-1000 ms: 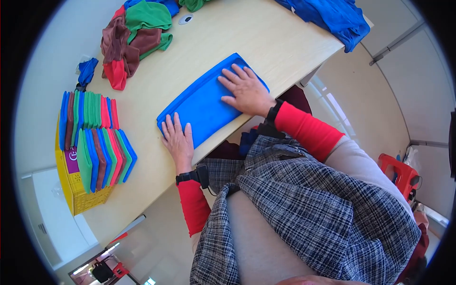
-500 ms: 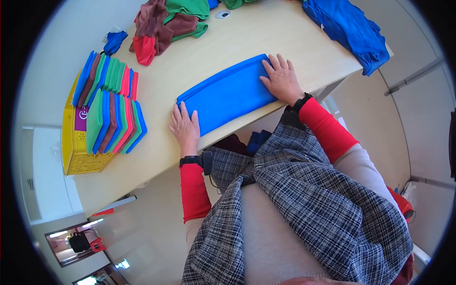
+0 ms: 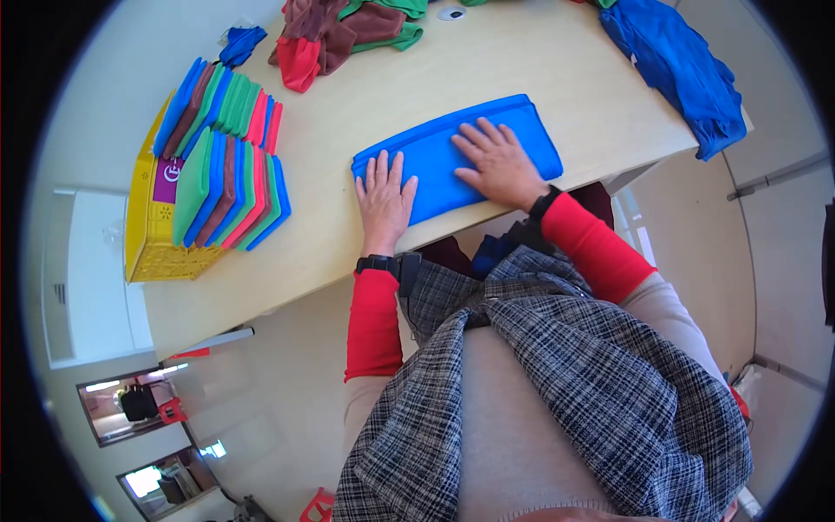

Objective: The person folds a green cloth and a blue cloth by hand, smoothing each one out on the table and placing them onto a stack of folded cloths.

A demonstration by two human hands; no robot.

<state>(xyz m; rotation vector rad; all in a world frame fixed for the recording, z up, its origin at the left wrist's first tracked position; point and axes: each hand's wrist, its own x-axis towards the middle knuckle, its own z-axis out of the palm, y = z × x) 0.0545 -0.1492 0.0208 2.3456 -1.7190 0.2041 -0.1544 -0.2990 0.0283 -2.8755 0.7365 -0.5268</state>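
Observation:
A blue cloth (image 3: 435,178), folded into a long flat strip, lies near the front edge of the table. On its left end rests my left hand (image 3: 385,198), palm down with fingers stretched out. My right hand (image 3: 502,165) lies flat on the cloth right of its middle, fingers spread. The cloth's right end shows past that hand. Layered folds run along the far side of the cloth. Neither hand grips anything.
On the left, a yellow basket (image 3: 148,235) holds folded cloths (image 3: 235,187) in green, blue, brown and red, standing in rows. Rumpled brown, green and red cloths (image 3: 335,39) lie at the back. A blue cloth (image 3: 678,74) hangs over the table's right edge.
My right hand has moved from the cloth's right end inward onto its surface. The left hand now covers more of the left end. The whole view has shifted somewhat.

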